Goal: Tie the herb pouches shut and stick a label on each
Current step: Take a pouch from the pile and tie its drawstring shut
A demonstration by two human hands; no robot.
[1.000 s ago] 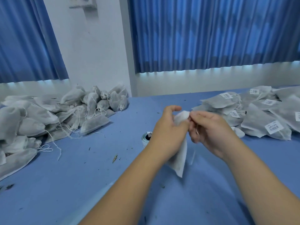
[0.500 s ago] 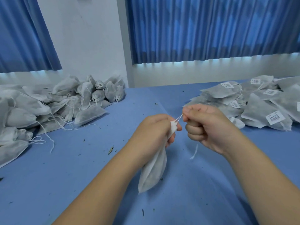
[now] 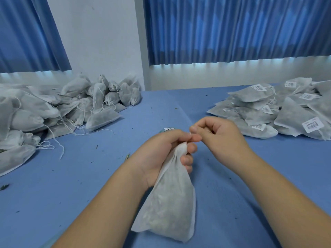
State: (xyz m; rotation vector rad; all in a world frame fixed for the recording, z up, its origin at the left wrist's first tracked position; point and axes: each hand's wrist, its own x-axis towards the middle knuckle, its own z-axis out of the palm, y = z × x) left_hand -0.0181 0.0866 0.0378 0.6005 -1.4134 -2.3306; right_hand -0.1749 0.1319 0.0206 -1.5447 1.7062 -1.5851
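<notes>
Nearest, at 6 o'clock, the white non-woven herb pouch [image 3: 168,203] hangs over the blue table cover [image 3: 89,185], its filled belly low and its neck bunched upward. The left hand [image 3: 161,154] grips that gathered neck in a closed fist. Just at 3 o'clock of it, the right hand [image 3: 220,138] has curled fingers, with thumb and forefinger pressed together at the pouch mouth. No cord shows, so what it pinches cannot be told.

The step looks like cinching and knotting. It probably goes best with the fist kept tight below the gather, the pull running sideways towards 3 o'clock, and the knot seated against the fabric.

Past the knuckles at 12 o'clock peeks a small roll of labels [image 3: 169,129]. Farther off, a heap of unlabelled white pouches [image 3: 53,111] lies at 10 o'clock and a stack of flat grey pouches with barcode stickers [image 3: 286,111] at 2 o'clock, below blue pleated curtains [image 3: 232,29].
</notes>
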